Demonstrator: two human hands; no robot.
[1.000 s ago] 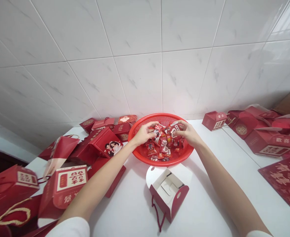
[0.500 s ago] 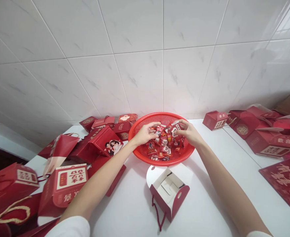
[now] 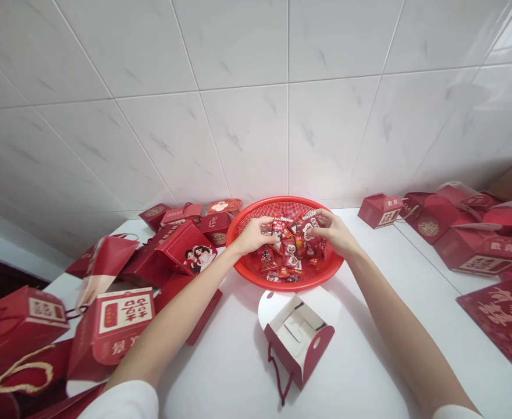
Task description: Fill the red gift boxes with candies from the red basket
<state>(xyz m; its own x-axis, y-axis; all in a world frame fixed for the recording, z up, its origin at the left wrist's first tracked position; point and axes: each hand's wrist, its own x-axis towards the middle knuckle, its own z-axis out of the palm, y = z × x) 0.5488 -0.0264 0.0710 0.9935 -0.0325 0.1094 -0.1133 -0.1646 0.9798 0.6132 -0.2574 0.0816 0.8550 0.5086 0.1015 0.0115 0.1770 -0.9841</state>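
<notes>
Both hands are over the red plastic colander (image 3: 256,273), which holds several wrapped candies (image 3: 290,249). At the left of the pile, my left hand (image 3: 255,235) has its fingers closed on a red-and-white wrapped candy (image 3: 278,228). On the right side, my right hand (image 3: 333,234) pinches a dark red wrapped candy (image 3: 309,226) with white lettering. In front of the colander stands a red gift box (image 3: 286,352) with its top flaps spread, white inside with no candy showing, and a dark red cord handle hanging at its front.
Red gift boxes and bags (image 3: 125,317) crowd the left of the white table (image 3: 221,378). More red boxes (image 3: 478,247) stand at the right, with a flat red printed piece (image 3: 502,317) nearer me. A tiled wall (image 3: 247,134) rises behind the colander.
My left hand's fingers have shifted slightly, and the red-and-white candy in them now shows more upright. My right hand stays almost in place. The gift box has not moved.
</notes>
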